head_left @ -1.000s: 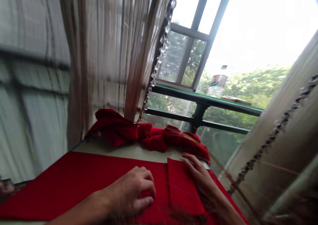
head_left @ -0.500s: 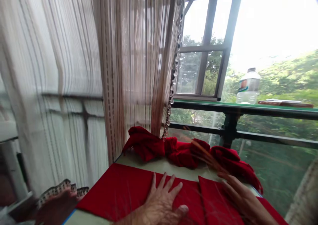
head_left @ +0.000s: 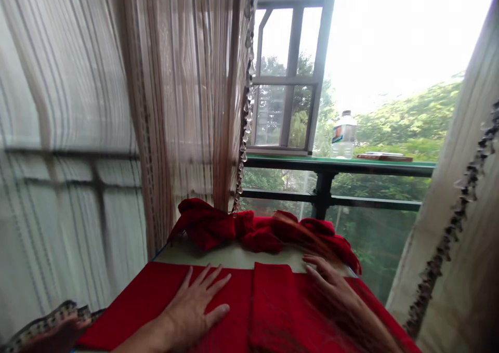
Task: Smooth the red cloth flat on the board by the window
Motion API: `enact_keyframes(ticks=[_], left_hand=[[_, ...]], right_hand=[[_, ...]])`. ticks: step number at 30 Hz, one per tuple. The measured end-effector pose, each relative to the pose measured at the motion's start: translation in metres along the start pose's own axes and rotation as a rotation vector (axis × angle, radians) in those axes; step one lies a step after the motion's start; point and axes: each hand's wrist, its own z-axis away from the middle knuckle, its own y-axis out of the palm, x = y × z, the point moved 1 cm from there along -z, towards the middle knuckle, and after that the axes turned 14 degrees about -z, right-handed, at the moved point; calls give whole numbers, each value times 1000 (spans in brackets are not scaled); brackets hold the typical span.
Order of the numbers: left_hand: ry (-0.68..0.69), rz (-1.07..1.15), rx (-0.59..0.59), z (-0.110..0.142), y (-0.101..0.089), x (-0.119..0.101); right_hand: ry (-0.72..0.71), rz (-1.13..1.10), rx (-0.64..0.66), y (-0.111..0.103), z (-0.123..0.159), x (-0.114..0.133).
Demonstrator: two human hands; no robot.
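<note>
A red cloth (head_left: 138, 296) lies flat over a pale board or table (head_left: 230, 257), with a folded strip (head_left: 271, 301) of the same red running down its middle. My left hand (head_left: 195, 301) rests on the cloth left of the strip, palm down with fingers spread. To the right of the strip, my right hand (head_left: 331, 280) is over the cloth, its fingers stretched toward the cloth's far edge and slightly blurred. Neither hand grips anything. Bunched red fabric (head_left: 259, 233) lies along the far end of the pale surface.
Striped sheer curtains (head_left: 171, 108) hang at the left, and another curtain (head_left: 421, 249) at the right. Behind the table runs a dark railing (head_left: 280, 163). A plastic bottle (head_left: 343, 137) and a flat brown item (head_left: 384, 157) sit on its ledge. An open window (head_left: 286, 77) stands beyond.
The view has swung right, so the scene sits further left. My left hand now lies further from the folded strip. My right hand has stayed extended near the cloth's far edge.
</note>
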Motion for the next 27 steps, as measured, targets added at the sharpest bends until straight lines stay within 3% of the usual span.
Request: enact_keyframes(ticks=[4,9,12,22,25,27], left_hand=[[6,-45,-40,-4,20,27],[69,-65,-138,-12,56,76],[91,-69,-199,-11,67,103],[50,-88,-229,13,68,160],[45,-87,-186,14,60,161],[5,-76,-154,15,48,147]], right_hand=[[14,62,147,5,3,-3],[48,202,285,10,7,-2],[60,274,338,12,8,-1],[56,370,384,13,6,-2],[38,369,364,13,5,-2],[21,364,344,14,4,-2]])
